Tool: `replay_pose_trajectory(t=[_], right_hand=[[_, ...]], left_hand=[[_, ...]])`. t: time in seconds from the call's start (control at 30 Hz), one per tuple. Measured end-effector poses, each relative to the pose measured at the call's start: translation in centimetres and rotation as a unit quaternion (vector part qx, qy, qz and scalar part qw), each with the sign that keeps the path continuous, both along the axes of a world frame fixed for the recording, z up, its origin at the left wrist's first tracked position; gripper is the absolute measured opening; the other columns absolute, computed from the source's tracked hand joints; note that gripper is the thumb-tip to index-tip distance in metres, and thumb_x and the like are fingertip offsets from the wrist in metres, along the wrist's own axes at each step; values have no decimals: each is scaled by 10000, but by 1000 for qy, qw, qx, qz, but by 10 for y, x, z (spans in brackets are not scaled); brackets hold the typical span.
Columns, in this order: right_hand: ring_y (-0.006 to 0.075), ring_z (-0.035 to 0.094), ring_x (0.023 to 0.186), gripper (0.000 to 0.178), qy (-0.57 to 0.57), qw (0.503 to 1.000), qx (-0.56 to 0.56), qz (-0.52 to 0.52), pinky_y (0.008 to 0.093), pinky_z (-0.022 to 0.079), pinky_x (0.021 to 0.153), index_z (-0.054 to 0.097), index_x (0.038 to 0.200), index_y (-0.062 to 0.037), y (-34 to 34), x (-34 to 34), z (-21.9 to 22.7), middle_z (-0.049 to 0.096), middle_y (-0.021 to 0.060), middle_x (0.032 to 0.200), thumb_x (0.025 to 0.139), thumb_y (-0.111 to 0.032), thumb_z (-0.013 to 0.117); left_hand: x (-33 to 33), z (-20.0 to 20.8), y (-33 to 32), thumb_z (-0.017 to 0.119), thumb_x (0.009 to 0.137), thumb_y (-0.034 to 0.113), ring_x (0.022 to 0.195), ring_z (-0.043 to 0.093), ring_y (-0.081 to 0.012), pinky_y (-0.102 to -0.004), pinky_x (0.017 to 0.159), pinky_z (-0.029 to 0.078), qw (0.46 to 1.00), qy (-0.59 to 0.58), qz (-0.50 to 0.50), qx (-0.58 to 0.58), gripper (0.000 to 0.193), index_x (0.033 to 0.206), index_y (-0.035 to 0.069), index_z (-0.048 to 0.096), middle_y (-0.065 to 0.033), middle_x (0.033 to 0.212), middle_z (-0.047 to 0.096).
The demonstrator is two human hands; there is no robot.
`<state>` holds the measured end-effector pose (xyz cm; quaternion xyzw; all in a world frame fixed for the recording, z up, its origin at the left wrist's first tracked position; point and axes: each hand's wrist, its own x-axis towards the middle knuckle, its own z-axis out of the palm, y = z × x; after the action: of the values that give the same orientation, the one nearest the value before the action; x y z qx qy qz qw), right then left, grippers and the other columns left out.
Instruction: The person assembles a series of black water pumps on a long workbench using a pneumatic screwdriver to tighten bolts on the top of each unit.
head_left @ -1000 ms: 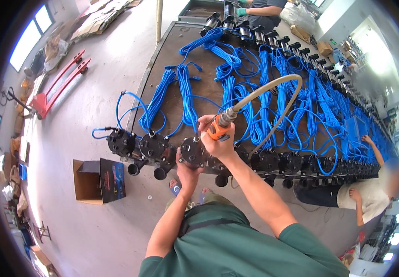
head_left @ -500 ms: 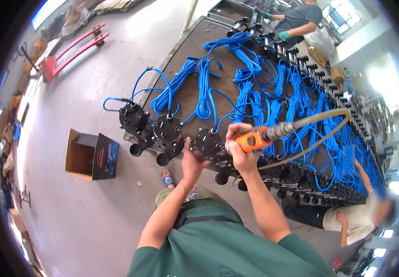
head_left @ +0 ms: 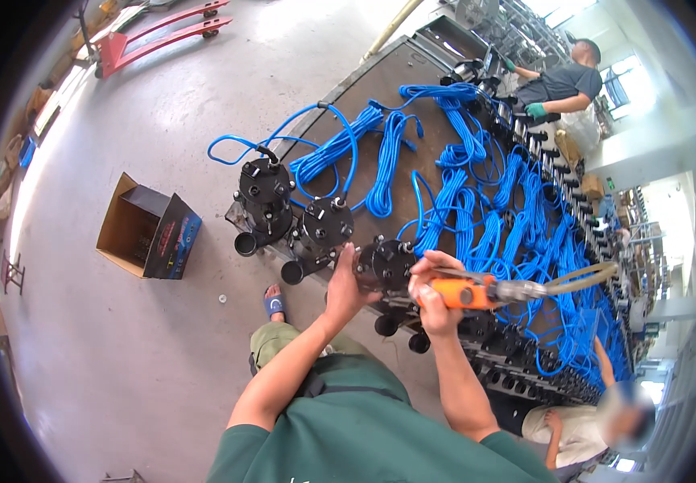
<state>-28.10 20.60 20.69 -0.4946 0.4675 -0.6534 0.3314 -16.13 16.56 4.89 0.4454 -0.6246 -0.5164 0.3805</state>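
Note:
My right hand (head_left: 435, 296) is closed around an orange air-powered driver (head_left: 462, 294), held roughly level at the right side of a black pump (head_left: 388, 262). From the driver's metal coupling a tan hose (head_left: 581, 277) runs off to the right. My left hand (head_left: 346, 288) grips the near left side of that same pump, its fingertips partly hidden by the housing. Two more black pumps, one in the middle (head_left: 327, 222) and one at the left end (head_left: 266, 183), stand beside it with blue cables rising from their tops. The driver's tip cannot be made out.
Bundled blue cables (head_left: 384, 165) cover the brown tabletop (head_left: 368, 92). Rows of black pumps line its edges. An open cardboard box (head_left: 150, 229) sits on the floor at left, with a red pallet jack (head_left: 122, 52) beyond. Co-workers stand at the far side (head_left: 565, 84) and right (head_left: 577, 431).
The view has shifted, so the table sits lower and further right. The driver has swung from a slant to nearly level beside the pump. My left hand stays on the pump.

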Motion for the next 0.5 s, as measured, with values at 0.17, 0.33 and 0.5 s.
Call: replay_pose_trajectory(t=[0.17,0.33,0.5], right_hand=[[145,537,612,356,-22,995,-71,-70,300,493,605,534,1116,14,-53,12,43,570,122,916,765,-33,554],[130,580,687,297,50,994,12,-98,268,504,634,531,1107,-14,-96,10,-10,596,74,887,821,66,540],[121,578,683,259,31,996,36,-74,248,499,619,532,1063,-16,-103,14,-16,596,81,877,816,61,536]], left_hand=[[9,-6,-29,947,548,232,1147,608,-374,-430,1034,455,989,38,-80,-115,1213,1513,7,248,-186,1258,598],[2,-49,-36,966,580,243,1214,594,-337,-425,1035,476,973,132,-160,-97,1188,1513,26,264,-189,1389,521],[5,-57,-34,971,566,223,1244,567,-346,-429,1011,490,974,104,-165,-116,1210,1519,30,250,-204,1440,459]])
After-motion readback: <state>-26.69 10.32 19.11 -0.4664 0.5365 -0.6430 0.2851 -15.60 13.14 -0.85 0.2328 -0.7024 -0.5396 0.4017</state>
